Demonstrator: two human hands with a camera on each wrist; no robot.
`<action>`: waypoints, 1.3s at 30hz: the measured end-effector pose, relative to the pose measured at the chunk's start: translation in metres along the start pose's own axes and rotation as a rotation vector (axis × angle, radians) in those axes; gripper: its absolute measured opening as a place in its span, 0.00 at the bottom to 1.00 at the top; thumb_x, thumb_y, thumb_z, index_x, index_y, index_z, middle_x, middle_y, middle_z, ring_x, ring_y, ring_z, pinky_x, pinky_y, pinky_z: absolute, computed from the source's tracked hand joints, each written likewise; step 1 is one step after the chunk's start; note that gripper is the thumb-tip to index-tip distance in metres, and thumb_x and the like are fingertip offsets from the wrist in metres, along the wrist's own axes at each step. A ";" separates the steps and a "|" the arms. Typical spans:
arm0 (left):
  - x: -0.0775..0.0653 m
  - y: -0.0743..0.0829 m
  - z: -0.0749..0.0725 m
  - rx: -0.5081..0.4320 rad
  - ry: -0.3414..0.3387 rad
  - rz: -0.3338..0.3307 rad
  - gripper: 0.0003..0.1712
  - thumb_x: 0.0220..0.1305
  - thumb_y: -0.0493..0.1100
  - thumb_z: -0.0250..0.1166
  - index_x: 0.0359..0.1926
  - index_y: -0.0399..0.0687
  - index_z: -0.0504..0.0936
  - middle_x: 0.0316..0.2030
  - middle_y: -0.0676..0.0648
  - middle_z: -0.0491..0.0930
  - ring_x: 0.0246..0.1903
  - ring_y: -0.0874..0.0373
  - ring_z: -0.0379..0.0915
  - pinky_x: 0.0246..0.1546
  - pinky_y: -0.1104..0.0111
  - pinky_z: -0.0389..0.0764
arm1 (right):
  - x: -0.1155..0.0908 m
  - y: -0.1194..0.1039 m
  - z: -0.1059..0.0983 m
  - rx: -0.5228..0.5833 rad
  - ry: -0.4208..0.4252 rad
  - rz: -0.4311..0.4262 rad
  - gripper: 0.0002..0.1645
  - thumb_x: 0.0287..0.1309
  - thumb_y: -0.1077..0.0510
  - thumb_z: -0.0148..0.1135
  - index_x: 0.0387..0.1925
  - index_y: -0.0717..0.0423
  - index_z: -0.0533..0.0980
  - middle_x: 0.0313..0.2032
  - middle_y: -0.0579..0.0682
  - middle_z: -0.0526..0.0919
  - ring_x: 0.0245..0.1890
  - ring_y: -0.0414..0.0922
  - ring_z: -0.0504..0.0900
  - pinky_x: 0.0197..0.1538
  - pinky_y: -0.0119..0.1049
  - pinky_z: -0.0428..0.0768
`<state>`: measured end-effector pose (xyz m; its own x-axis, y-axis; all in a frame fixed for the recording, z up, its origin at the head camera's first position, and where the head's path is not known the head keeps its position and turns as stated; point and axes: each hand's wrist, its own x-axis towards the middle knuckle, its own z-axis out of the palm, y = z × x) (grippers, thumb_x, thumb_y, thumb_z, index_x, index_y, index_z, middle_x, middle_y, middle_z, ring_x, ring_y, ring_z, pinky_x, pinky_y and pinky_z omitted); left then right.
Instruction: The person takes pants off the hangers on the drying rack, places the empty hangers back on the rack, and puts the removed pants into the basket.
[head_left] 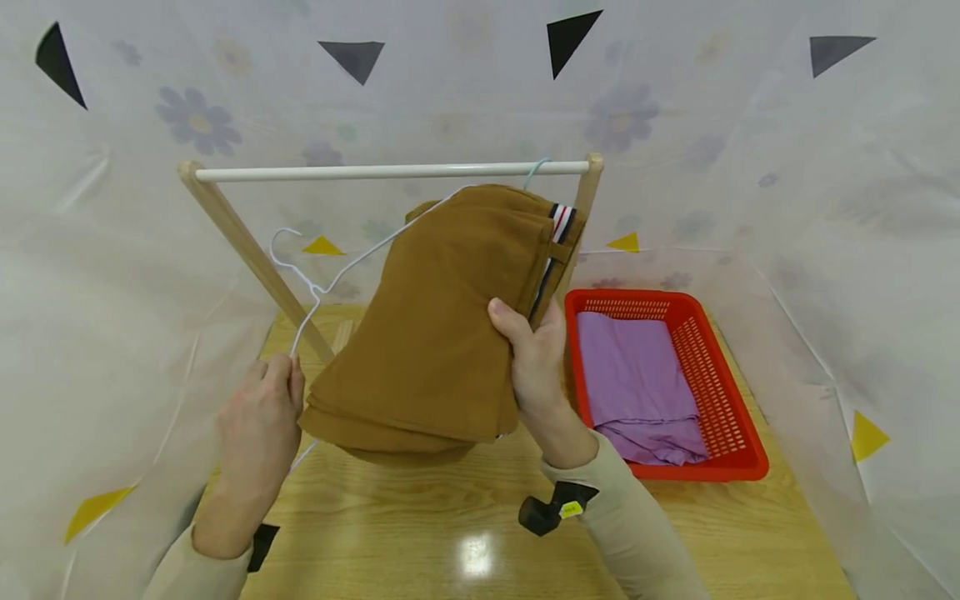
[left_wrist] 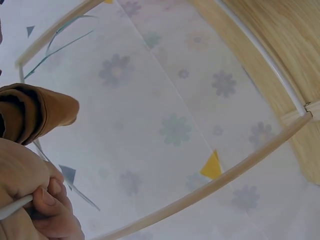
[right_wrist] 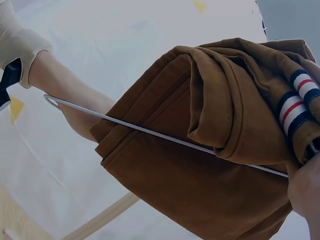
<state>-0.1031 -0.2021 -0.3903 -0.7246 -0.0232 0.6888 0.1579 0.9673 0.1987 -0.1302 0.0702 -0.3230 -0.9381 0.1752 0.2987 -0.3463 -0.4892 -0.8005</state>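
Observation:
A folded pair of brown trousers (head_left: 442, 342) with a striped white, red and navy waistband tape hangs over the lower bar of a white wire hanger (head_left: 316, 290). My left hand (head_left: 258, 421) grips the hanger near one end, left of the cloth; in the left wrist view its fingers (left_wrist: 52, 200) curl round the wire. At the waistband side, my right hand (head_left: 543, 362) holds the trousers, thumb on the front and the other fingers hidden behind. The right wrist view shows the hanger's bar (right_wrist: 165, 136) running through the fold. The hook points up and away from the cloth.
Behind stands a rack with wooden legs and a white rail (head_left: 375, 172); a teal hanger (head_left: 534, 172) hangs at its right end. A red basket (head_left: 697, 472) with folded lilac cloth (head_left: 637, 375) sits right on the wooden table (head_left: 390, 525). Pale sheeting surrounds it.

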 end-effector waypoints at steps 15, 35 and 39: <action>0.001 -0.002 0.000 0.003 0.043 0.020 0.20 0.71 0.40 0.54 0.20 0.41 0.64 0.13 0.44 0.61 0.08 0.56 0.50 0.06 0.60 0.56 | 0.002 -0.029 -0.009 0.135 0.094 -0.028 0.08 0.55 0.64 0.56 0.38 0.54 0.74 0.28 0.43 0.82 0.28 0.36 0.82 0.36 0.27 0.80; 0.004 0.006 0.000 0.006 0.086 -0.003 0.23 0.74 0.45 0.51 0.20 0.42 0.65 0.15 0.42 0.63 0.09 0.47 0.57 0.07 0.56 0.57 | -0.011 -0.042 -0.031 0.129 0.023 0.152 0.12 0.55 0.62 0.59 0.42 0.55 0.71 0.31 0.44 0.82 0.31 0.36 0.83 0.38 0.28 0.80; 0.005 0.008 0.000 -0.001 0.092 -0.011 0.22 0.73 0.45 0.51 0.20 0.42 0.65 0.16 0.41 0.65 0.10 0.43 0.61 0.08 0.53 0.59 | -0.016 -0.041 -0.032 0.091 -0.024 0.167 0.12 0.53 0.64 0.55 0.41 0.55 0.71 0.31 0.43 0.82 0.31 0.36 0.82 0.39 0.28 0.80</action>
<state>-0.1055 -0.1945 -0.3852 -0.6612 -0.0567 0.7480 0.1516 0.9665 0.2073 -0.1014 0.1146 -0.3114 -0.9817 0.0653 0.1789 -0.1829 -0.5851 -0.7901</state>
